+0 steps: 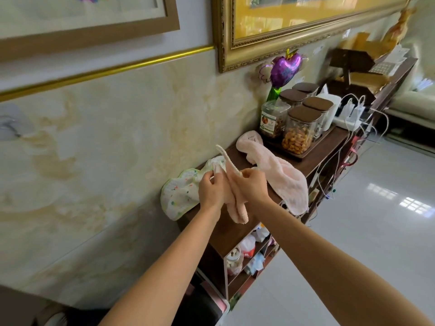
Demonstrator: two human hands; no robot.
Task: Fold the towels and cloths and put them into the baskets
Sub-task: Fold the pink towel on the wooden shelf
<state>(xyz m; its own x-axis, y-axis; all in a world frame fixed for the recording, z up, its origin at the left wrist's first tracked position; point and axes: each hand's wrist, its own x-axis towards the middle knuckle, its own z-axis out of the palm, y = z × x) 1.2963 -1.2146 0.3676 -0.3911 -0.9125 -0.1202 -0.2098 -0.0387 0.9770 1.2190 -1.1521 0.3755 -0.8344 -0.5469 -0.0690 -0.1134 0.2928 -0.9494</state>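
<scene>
Left hand and right hand: both pinched shut on peach cloth, held above wooden shelf, forearms stretched forward, wrists close together. Cloth: judged light, soft, limp; hung bunched below fingers; best taken at corners. Pink towel and dotted cloth lay unfolded on shelf. Baskets: not seen.
</scene>
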